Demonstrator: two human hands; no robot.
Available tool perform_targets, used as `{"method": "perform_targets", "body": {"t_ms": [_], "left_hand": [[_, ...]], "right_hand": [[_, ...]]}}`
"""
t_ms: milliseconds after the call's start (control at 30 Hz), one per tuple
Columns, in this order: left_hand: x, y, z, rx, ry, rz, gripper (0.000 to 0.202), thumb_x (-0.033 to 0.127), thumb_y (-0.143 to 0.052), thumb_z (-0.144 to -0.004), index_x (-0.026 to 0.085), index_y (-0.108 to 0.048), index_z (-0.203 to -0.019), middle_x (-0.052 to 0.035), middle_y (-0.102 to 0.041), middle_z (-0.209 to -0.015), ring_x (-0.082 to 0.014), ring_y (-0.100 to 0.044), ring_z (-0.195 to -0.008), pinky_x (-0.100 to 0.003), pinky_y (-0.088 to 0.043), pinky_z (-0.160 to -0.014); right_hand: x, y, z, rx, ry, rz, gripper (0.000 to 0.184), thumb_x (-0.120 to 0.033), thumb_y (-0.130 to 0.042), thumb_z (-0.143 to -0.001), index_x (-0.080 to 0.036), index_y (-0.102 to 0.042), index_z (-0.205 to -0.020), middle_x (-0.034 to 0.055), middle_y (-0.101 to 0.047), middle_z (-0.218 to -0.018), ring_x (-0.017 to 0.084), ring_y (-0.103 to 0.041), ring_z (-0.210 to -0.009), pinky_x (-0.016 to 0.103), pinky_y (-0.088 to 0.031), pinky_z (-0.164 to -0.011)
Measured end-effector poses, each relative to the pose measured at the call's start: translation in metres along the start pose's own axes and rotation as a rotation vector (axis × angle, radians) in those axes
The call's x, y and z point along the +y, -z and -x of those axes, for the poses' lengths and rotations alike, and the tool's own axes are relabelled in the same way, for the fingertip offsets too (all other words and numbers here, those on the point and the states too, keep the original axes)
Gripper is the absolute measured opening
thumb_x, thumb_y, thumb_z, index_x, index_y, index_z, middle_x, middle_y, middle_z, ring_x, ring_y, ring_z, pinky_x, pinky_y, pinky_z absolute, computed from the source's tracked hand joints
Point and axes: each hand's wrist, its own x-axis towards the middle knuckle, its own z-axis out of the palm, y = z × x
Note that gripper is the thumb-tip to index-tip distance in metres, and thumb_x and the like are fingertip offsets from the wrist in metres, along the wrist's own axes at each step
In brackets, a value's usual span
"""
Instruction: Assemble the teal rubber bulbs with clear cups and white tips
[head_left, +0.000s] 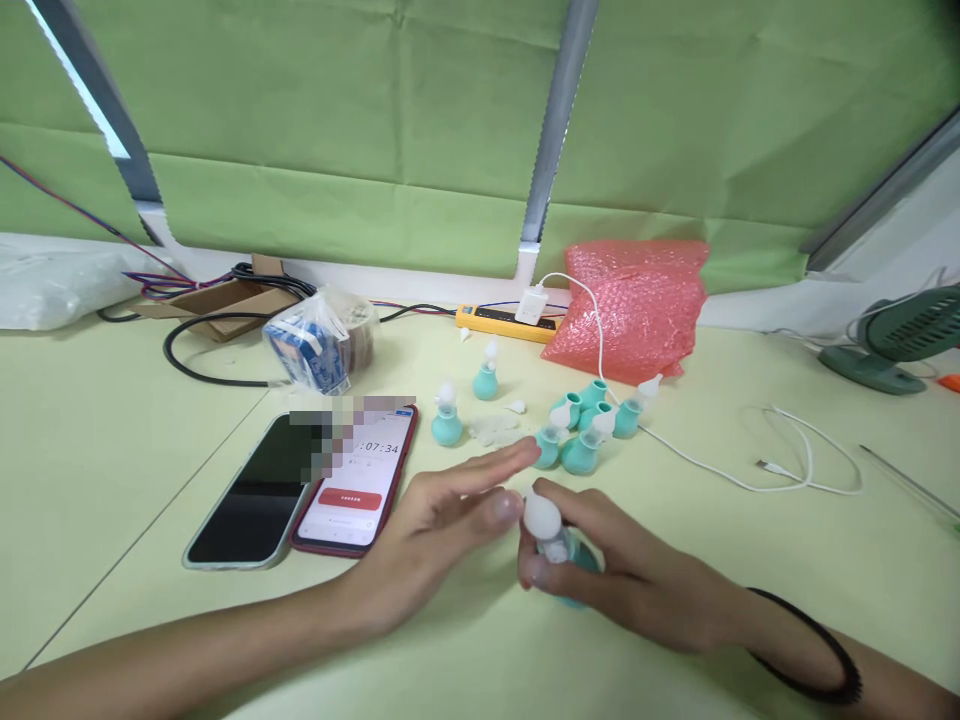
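My right hand [622, 570] is wrapped round a bulb nasal aspirator [556, 548], a teal squeeze bulb with a clear collar and a rounded white tip. The tip points up and toward my left hand [465, 510]. With its fingers stretched out and thumb apart, my left hand is beside the white tip; whether the thumb touches it I cannot tell. Beyond the hands stands a cluster of teal bulbs [580, 455], some with white tips fitted and some with bare open necks. Two more tipped aspirators, one nearer [447, 428] and one farther [485, 382], stand to their left.
A loose white tip [516, 407] lies by a clear flat piece [495, 431]. Two phones, one dark [255, 500] and one lit [360, 480], lie left. Behind are a bagged blue box [315, 345], yellow power strip [495, 325] and red bubble-wrap pouch [630, 310]. A white cable [705, 470] crosses right.
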Motion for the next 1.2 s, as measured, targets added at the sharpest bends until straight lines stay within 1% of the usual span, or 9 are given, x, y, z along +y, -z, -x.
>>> {"method": "perform_targets", "body": {"t_ms": [100,167,300,400,533,667,833,1000,1200], "left_hand": [[-0.003,0.009,-0.011,0.006,0.002,-0.140,0.030,0.030,-0.041,-0.085,0.020,-0.056,-0.108,-0.0055,-0.055,-0.115,-0.0215,-0.047,-0.108,-0.036,-0.036,-0.093],[-0.006,0.013,-0.015,-0.050,-0.012,-0.411,0.027,0.027,-0.042,-0.084,0.019,-0.059,-0.103,-0.0068,-0.058,-0.110,-0.0221,-0.050,-0.104,-0.037,-0.038,-0.091],[-0.024,0.014,-0.014,-0.293,-0.144,-1.060,0.034,0.020,-0.041,-0.082,0.023,-0.049,-0.115,-0.0114,-0.041,-0.127,-0.0297,-0.036,-0.116,-0.049,-0.032,-0.091],[-0.039,0.014,-0.010,-0.362,-0.228,-1.306,0.042,0.020,-0.039,-0.083,0.026,-0.036,-0.124,-0.0152,-0.027,-0.134,-0.0366,-0.023,-0.122,-0.057,-0.029,-0.089],[-0.047,0.014,-0.011,-0.357,-0.306,-1.378,0.040,0.025,-0.038,-0.085,0.025,-0.033,-0.125,-0.0131,-0.027,-0.134,-0.0346,-0.024,-0.122,-0.053,-0.029,-0.091],[-0.045,0.012,-0.013,-0.326,-0.359,-1.396,0.030,0.022,-0.038,-0.085,0.021,-0.043,-0.114,-0.0111,-0.038,-0.126,-0.0283,-0.035,-0.115,-0.044,-0.034,-0.090],[-0.047,0.012,-0.015,-0.335,-0.343,-1.452,0.019,0.016,-0.038,-0.085,0.017,-0.048,-0.101,-0.0118,-0.045,-0.114,-0.0247,-0.045,-0.103,-0.036,-0.044,-0.079],[-0.051,0.015,-0.018,-0.292,-0.310,-1.537,0.023,0.013,-0.038,-0.084,0.017,-0.046,-0.105,-0.0121,-0.046,-0.111,-0.0249,-0.047,-0.100,-0.038,-0.046,-0.076],[-0.053,0.018,-0.022,-0.306,-0.362,-1.621,0.016,0.015,-0.041,-0.083,0.014,-0.051,-0.096,-0.0145,-0.041,-0.121,-0.0299,-0.041,-0.108,-0.043,-0.042,-0.082]], "right_hand": [[-0.002,0.018,0.003,0.108,0.030,0.131,0.007,-0.026,-0.049,-0.080,-0.019,-0.050,-0.079,0.0000,-0.053,-0.076,0.012,-0.047,-0.068,0.024,-0.037,-0.064],[-0.002,0.033,0.007,0.140,0.028,0.254,0.008,-0.026,-0.052,-0.077,-0.019,-0.049,-0.074,0.0005,-0.053,-0.073,0.013,-0.047,-0.067,0.025,-0.037,-0.063],[0.006,0.061,0.017,0.085,-0.060,0.496,0.012,-0.027,-0.054,-0.072,-0.019,-0.047,-0.068,0.0007,-0.053,-0.072,0.014,-0.046,-0.067,0.025,-0.036,-0.062],[0.018,0.081,0.022,0.027,-0.184,0.637,0.010,-0.028,-0.055,-0.069,-0.020,-0.049,-0.069,-0.0003,-0.052,-0.069,0.014,-0.046,-0.063,0.024,-0.035,-0.056],[0.031,0.099,0.024,0.037,-0.317,0.763,0.008,-0.023,-0.055,-0.064,-0.020,-0.048,-0.064,-0.0023,-0.049,-0.060,0.012,-0.042,-0.054,0.022,-0.028,-0.047],[0.042,0.107,0.022,0.077,-0.330,0.796,0.005,-0.018,-0.050,-0.062,-0.020,-0.045,-0.064,-0.0025,-0.047,-0.059,0.012,-0.040,-0.053,0.022,-0.026,-0.046],[0.050,0.110,0.014,0.050,-0.347,0.767,0.004,-0.018,-0.048,-0.063,-0.020,-0.048,-0.066,-0.0018,-0.048,-0.061,0.012,-0.042,-0.055,0.022,-0.027,-0.047],[0.053,0.114,0.012,0.089,-0.304,0.756,0.004,-0.022,-0.050,-0.066,-0.019,-0.050,-0.068,0.0011,-0.053,-0.070,0.015,-0.047,-0.064,0.023,-0.032,-0.052],[0.052,0.112,0.012,0.154,-0.260,0.838,0.012,-0.025,-0.049,-0.069,-0.018,-0.045,-0.061,-0.0010,-0.046,-0.058,0.012,-0.042,-0.055,0.024,-0.031,-0.049]]}}
